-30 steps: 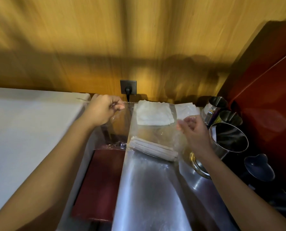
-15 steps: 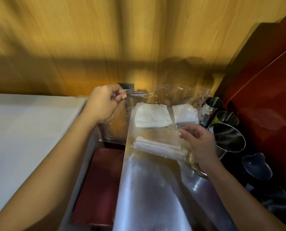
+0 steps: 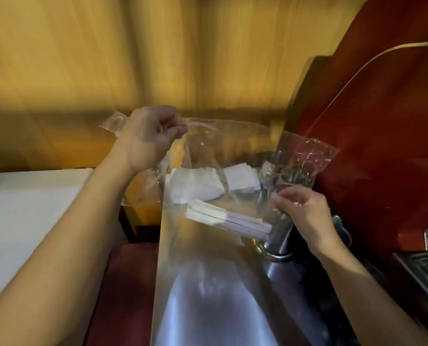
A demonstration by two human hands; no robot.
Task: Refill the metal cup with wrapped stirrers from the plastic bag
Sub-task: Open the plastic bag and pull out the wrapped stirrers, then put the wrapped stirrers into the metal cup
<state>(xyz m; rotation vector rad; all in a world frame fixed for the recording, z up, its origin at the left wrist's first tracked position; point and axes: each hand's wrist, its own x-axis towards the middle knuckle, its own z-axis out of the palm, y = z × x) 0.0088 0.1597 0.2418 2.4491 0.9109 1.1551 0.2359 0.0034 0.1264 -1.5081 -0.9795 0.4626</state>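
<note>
Clear plastic bag [image 3: 233, 151] now lifted higher; left hand [image 3: 148, 138] and right hand [image 3: 305, 211] grip it.

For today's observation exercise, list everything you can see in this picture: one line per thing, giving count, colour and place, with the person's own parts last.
plastic bag: one, clear, held up over the counter between both hands
wrapped stirrers: a small bundle, exact count unclear, white, inside the bag near its lower edge
napkins: two stacks, white, on the counter behind the bag
metal cup: one clearly seen, silver, under the right hand, partly hidden
metal counter: one, silver, centre foreground
wooden wall: one, yellow-brown, background
red panel: one, dark red, right side
white surface: one, left side
left hand: one, grip closed on the bag's top edge
right hand: one, grip pinching the bag's right side
</note>
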